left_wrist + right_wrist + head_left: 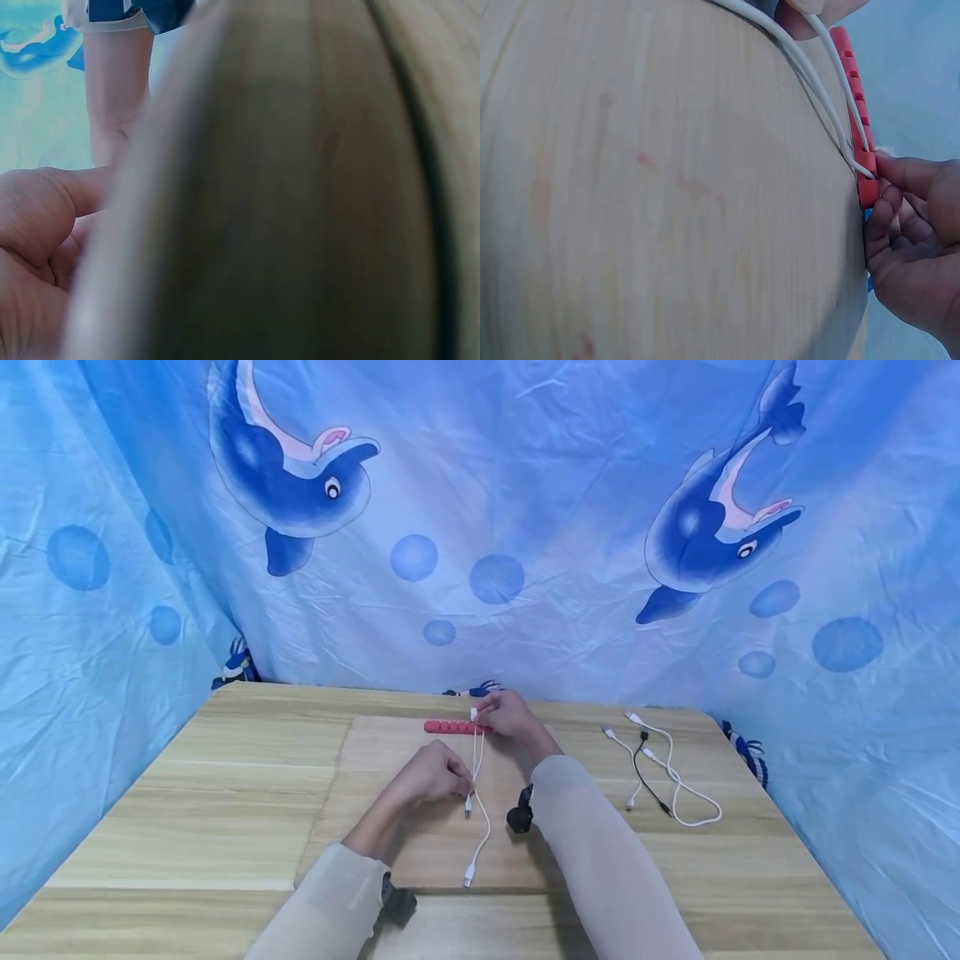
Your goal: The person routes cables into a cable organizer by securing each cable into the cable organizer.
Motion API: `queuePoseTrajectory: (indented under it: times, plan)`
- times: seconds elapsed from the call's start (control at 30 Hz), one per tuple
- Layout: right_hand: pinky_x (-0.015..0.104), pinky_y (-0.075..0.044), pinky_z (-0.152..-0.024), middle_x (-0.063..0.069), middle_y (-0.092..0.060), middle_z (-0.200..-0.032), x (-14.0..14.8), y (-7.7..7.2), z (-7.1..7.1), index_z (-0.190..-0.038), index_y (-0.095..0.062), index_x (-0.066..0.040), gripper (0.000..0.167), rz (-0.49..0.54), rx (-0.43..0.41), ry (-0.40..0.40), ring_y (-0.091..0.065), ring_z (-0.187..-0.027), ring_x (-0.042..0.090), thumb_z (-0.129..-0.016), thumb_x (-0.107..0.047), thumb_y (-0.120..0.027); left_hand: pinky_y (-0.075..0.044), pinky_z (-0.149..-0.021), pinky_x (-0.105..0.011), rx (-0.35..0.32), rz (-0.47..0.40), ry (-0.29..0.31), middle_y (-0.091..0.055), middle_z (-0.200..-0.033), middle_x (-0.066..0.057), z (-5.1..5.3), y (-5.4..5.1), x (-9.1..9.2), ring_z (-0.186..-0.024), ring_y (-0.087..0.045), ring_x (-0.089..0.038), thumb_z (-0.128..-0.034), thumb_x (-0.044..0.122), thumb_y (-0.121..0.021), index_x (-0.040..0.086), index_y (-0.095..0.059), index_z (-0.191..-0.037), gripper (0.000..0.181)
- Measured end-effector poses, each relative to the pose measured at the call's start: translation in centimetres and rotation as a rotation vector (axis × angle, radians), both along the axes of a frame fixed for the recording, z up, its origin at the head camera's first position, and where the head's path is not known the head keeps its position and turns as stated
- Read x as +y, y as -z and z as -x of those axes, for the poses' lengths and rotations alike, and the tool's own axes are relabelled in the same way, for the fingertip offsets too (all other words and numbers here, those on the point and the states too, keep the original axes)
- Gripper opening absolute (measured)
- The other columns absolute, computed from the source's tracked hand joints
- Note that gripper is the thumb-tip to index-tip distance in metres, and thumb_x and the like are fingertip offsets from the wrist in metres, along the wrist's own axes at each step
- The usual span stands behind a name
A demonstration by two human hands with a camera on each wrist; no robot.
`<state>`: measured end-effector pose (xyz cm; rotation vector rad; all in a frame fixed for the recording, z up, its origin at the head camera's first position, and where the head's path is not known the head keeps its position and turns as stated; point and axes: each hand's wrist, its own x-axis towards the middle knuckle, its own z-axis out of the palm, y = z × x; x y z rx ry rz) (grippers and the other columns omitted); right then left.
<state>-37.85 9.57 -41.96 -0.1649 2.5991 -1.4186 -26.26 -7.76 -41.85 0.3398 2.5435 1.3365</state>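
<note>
A red cable holder (448, 727) with a row of slots lies near the far edge of the board. A white USB cable (486, 839) runs from it toward me; in the right wrist view its two white strands (826, 105) meet the holder at adjacent slots. My right hand (508, 714) pinches the cable's white end behind the holder's right end, its fingertips partly hidden. Nearer to me, my left hand (433, 772) pinches the strands between thumb and fingers, above a small plug (468, 807). In the left wrist view, the wooden surface hides my left fingertips.
Right of the board lie a short white cable (622, 745), a short black cable (641, 768) and a longer white cable (678, 785). The thin wooden board (360, 827) sits on the wood-grain table (225, 793). A blue dolphin curtain (570, 635) hangs behind the table.
</note>
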Motion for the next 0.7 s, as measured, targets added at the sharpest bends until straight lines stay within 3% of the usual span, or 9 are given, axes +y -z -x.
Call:
queuePoseTrajectory:
  times: [0.13, 0.27, 0.7]
  plan:
    - [0.026, -0.050, -0.066, 0.008, -0.070, -0.101, -0.08, -0.04, 0.07, -0.114, -0.073, -0.006, 0.020, -0.004, -0.021, 0.041, -0.061, -0.080, 0.019, -0.094, -0.008, -0.074, -0.051, -0.057, -0.024, -0.020, -0.004, -0.012, -0.073, -0.071, -0.002, -0.09, -0.03, 0.09, -0.063, -0.062, -0.011, -0.0851, 0.000, -0.079, 0.007, -0.080, -0.080, 0.009]
    - [0.027, -0.050, -0.067, 0.007, -0.069, -0.106, -0.20, -0.24, 0.17, -0.119, -0.075, -0.007, 0.025, -0.046, -0.024, 0.017, -0.061, -0.082, 0.019, -0.094, -0.008, -0.073, -0.051, -0.057, -0.023, -0.024, -0.006, -0.022, -0.073, -0.071, -0.001, -0.14, -0.04, 0.20, -0.063, -0.062, -0.011, -0.0851, 0.000, -0.079, 0.006, -0.080, -0.080, 0.008]
    - [0.029, -0.052, -0.071, 0.009, -0.067, -0.114, -0.59, -0.30, 0.77, -0.110, -0.078, -0.011, 0.019, -0.105, -0.016, 0.023, -0.061, -0.095, 0.023, -0.092, -0.008, -0.074, -0.050, -0.057, -0.023, -0.012, -0.005, -0.031, -0.073, -0.069, -0.001, 0.03, 0.17, 0.14, -0.061, -0.062, -0.010, -0.0839, 0.001, -0.080, 0.007, -0.080, -0.080, 0.007]
